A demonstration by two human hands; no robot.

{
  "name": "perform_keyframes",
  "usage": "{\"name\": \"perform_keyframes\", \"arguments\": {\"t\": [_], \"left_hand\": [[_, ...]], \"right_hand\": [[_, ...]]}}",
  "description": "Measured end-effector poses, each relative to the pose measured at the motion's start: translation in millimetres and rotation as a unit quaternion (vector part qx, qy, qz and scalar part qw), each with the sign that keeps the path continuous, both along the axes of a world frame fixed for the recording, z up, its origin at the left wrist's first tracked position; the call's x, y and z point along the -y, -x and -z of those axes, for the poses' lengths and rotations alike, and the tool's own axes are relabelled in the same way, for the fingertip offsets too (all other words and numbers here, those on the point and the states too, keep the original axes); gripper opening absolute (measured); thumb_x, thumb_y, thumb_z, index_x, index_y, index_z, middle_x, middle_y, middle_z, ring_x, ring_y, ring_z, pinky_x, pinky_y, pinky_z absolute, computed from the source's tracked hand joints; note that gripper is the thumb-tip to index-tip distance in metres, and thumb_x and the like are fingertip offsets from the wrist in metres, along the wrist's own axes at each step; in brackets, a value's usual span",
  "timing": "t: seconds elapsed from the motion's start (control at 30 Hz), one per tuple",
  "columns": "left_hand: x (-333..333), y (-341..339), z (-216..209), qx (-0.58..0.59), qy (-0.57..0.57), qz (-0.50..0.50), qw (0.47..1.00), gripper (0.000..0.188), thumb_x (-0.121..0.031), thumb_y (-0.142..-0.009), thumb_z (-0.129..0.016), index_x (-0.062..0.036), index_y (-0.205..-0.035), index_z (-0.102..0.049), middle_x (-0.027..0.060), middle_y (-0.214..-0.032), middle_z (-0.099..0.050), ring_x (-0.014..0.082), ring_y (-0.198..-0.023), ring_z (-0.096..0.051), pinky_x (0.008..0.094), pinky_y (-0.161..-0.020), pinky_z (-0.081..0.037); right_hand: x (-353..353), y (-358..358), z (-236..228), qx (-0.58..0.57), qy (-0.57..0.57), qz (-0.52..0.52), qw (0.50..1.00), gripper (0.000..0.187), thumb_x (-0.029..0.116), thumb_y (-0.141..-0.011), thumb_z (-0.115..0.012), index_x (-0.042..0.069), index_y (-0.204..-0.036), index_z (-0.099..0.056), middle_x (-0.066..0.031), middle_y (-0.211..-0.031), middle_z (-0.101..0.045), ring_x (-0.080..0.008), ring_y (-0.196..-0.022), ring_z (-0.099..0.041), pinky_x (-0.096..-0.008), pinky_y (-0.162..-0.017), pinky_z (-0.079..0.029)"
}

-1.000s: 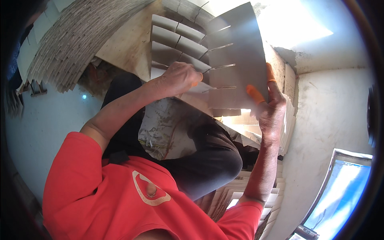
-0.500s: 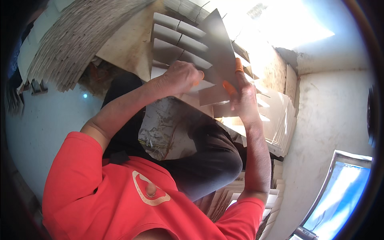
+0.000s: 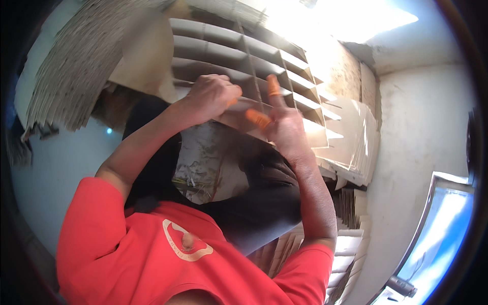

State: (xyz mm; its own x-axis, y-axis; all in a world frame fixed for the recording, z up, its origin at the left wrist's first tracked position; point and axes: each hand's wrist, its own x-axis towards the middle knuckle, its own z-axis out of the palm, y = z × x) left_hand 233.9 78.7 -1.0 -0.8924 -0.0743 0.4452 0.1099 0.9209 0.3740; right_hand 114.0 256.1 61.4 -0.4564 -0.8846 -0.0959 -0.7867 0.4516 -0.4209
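A cardboard divider grid (image 3: 216, 51) of long strips crossed by slotted cross strips lies in front of me. My left hand (image 3: 211, 97) is closed at its near edge, an orange finger cover on the thumb; whatever its fingers grip is hidden. Over the grid's near right part is my right hand (image 3: 287, 129), index finger and thumb spread apart in orange finger covers. The index finger points away along the strips, beside a cross strip (image 3: 249, 56). The other fingers of that hand are mostly out of sight.
Stacked cardboard strips (image 3: 76, 61) rise at the far left beside a brown board (image 3: 152, 61). Flat cardboard sheets (image 3: 351, 137) are piled right of the grid, against a pale wall (image 3: 417, 132). More cardboard pieces (image 3: 348, 249) stand beside my right arm. Scraps (image 3: 190, 185) litter the floor between my legs.
The cardboard piece that slanted up at my right hand now stands crosswise among the long strips. My right hand has moved left and its finger and thumb have parted from it.
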Motion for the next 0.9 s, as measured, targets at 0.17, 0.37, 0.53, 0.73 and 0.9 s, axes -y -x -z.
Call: {"name": "perform_keyframes", "arguments": {"t": [0.17, 0.37, 0.53, 0.73, 0.9], "left_hand": [[-5.6, -3.9, -15.6, -0.029, -0.045, -0.01, 0.999, 0.035, -0.008, -0.066, -0.075, -0.0019, -0.099, -0.066, 0.0097, -0.085, -0.066, 0.0263, -0.082, -0.061, 0.0362, -0.075, -0.05], [0.4, -9.7, -15.2, -0.01, -0.005, -0.048, 0.999, 0.043, -0.012, -0.066, -0.078, -0.0004, -0.105, -0.065, 0.0118, -0.098, -0.068, 0.0285, -0.094, -0.061, 0.0375, -0.082, -0.05], [4.3, -12.6, -18.1, 0.009, 0.0, -0.05, 0.999, 0.042, -0.013, -0.067, -0.078, -0.0011, -0.106, -0.065, 0.0122, -0.097, -0.067, 0.029, -0.094, -0.061, 0.038, -0.082, -0.049], [9.2, -17.7, -21.4, 0.01, -0.014, -0.059, 0.998, 0.041, -0.013, -0.069, -0.078, -0.0012, -0.106, -0.065, 0.0122, -0.096, -0.066, 0.0296, -0.094, -0.061, 0.0383, -0.081, -0.049], [21.3, -31.2, -19.9, 0.0, -0.025, -0.08, 0.996, 0.043, -0.014, -0.069, -0.078, -0.0015, -0.109, -0.066, 0.0119, -0.101, -0.067, 0.0291, -0.095, -0.061, 0.0377, -0.083, -0.048]], "right_hand": [[-103.4, 118.2, 40.7, -0.277, 0.324, 0.24, 0.872, 0.044, 0.012, -0.083, -0.07, 0.01, -0.125, -0.058, -0.0104, -0.098, -0.066, -0.025, -0.08, -0.064, -0.0332, -0.075, -0.054], [-210.8, 159.9, 85.1, -0.327, -0.191, 0.491, 0.785, 0.079, 0.043, -0.073, -0.077, 0.002, -0.132, -0.044, -0.0179, -0.13, -0.05, -0.0339, -0.119, -0.047, -0.0509, -0.09, -0.044], [-240.5, 184.5, 101.7, -0.298, -0.111, 0.477, 0.82, 0.064, 0.029, -0.067, -0.083, 0.001, -0.116, -0.054, -0.018, -0.11, -0.06, -0.0315, -0.101, -0.059, -0.0445, -0.083, -0.05], [-258.8, 196.2, 90.7, -0.226, 0.04, 0.488, 0.842, 0.037, 0.02, -0.066, -0.083, -0.001, -0.089, -0.063, -0.0117, -0.073, -0.064, -0.0263, -0.066, -0.06, -0.0379, -0.068, -0.049], [-233.7, 170.2, 41.2, -0.288, 0.21, 0.467, 0.809, 0.017, 0.012, -0.085, -0.068, -0.001, -0.088, -0.058, -0.0141, -0.078, -0.063, -0.0216, -0.065, -0.054, -0.0351, -0.067, -0.048]]}}
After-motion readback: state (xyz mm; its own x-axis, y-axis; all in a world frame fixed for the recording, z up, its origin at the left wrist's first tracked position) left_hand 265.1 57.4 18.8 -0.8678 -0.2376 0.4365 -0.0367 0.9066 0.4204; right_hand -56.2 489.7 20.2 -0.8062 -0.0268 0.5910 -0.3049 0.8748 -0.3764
